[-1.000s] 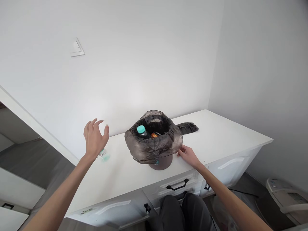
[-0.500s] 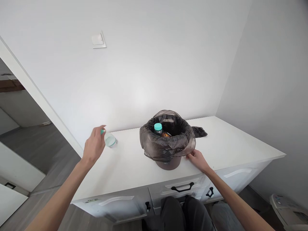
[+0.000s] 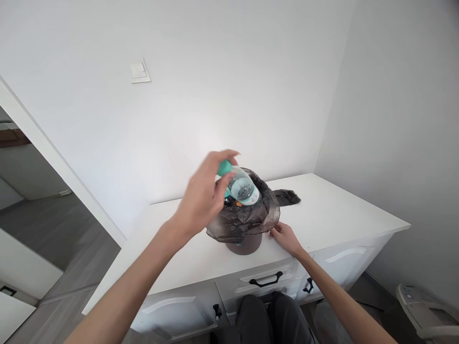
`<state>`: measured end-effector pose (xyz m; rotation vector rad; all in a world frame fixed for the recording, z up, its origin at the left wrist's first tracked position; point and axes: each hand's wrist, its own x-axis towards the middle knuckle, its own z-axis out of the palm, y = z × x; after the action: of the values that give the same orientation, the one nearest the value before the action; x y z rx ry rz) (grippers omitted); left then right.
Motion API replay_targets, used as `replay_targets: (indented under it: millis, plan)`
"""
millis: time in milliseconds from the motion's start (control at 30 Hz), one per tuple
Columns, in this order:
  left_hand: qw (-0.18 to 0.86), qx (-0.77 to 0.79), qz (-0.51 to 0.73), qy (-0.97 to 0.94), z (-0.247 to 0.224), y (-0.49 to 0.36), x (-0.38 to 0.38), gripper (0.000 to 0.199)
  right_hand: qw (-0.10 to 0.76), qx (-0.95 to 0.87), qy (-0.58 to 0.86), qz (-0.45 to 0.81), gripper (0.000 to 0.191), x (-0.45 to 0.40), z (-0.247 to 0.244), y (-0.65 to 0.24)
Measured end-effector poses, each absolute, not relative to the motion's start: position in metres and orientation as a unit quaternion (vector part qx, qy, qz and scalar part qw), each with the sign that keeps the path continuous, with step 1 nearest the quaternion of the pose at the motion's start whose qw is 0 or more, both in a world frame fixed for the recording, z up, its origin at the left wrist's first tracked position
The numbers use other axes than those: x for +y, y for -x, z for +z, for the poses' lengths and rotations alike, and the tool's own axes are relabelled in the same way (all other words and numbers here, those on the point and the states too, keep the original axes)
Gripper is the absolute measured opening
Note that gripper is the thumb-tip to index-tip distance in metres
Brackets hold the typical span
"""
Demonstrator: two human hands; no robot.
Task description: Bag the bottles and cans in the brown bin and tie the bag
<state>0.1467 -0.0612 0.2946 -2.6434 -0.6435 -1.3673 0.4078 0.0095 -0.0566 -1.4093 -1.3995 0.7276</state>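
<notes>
A clear plastic bottle [image 3: 244,185] with a teal cap hangs tilted over the mouth of a bin. My left hand [image 3: 208,188] grips it near the cap, thumb and fingers closed round the neck. The brown bin [image 3: 245,245] stands on the white cabinet top, lined with a black bin bag [image 3: 244,222] folded over its rim. Inside the bag, a teal cap and something orange partly show behind my hand. My right hand [image 3: 284,236] rests low on the countertop beside the bin, at the bag's hanging edge; its fingertips are partly hidden.
A crumpled black piece of bag [image 3: 287,197] lies on the white countertop [image 3: 333,210] right of the bin. Below are cabinet doors and a drawer with black handles [image 3: 266,279]. A light switch [image 3: 139,71] is on the wall. A pale machine [image 3: 426,310] stands on the floor at right.
My left hand has carried the clear bottle from the left end of the countertop rightward to over the bin. My right hand has stayed beside the bin. The view has shifted slightly.
</notes>
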Motion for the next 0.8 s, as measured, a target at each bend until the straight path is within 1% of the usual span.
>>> replay_targets:
  millis: [167, 267, 400, 533, 633, 700, 733, 800]
  plan:
    - [-0.036, -0.231, -0.278, 0.932, 0.257, -0.168, -0.018, 0.031, 0.511, -0.572, 0.555, 0.321, 0.026, 0.010, -0.049, -0.404]
    - [-0.056, -0.244, -0.251, 0.935, 0.247, -0.166, -0.008, 0.032, 0.516, -0.571, 0.545, 0.332, 0.029, 0.007, -0.042, -0.402]
    - [-0.066, -0.297, -0.298, 0.905, 0.244, -0.150, -0.014, 0.037, 0.515, -0.574, 0.543, 0.333, 0.030, 0.003, -0.035, -0.400]
    - [-0.042, -0.361, -0.433, 0.825, 0.235, -0.129, -0.023, 0.037, 0.513, -0.573, 0.548, 0.328, 0.029, 0.001, -0.033, -0.399]
    - [-0.041, -0.432, -0.519, 0.736, 0.210, -0.103, -0.016, 0.039, 0.506, -0.577, 0.553, 0.323, 0.031, 0.000, -0.032, -0.398]
    - [-0.058, -0.494, -0.520, 0.695, 0.182, -0.080, -0.004, 0.044, 0.500, -0.580, 0.559, 0.319, 0.032, -0.001, -0.032, -0.399]
    - [-0.062, -0.529, -0.497, 0.685, 0.164, -0.066, 0.003, 0.048, 0.496, -0.580, 0.564, 0.315, 0.032, -0.001, -0.032, -0.399]
    - [-0.049, -0.585, -0.402, 0.703, 0.124, -0.038, 0.014, 0.057, 0.492, -0.582, 0.577, 0.294, 0.032, 0.000, -0.035, -0.401]
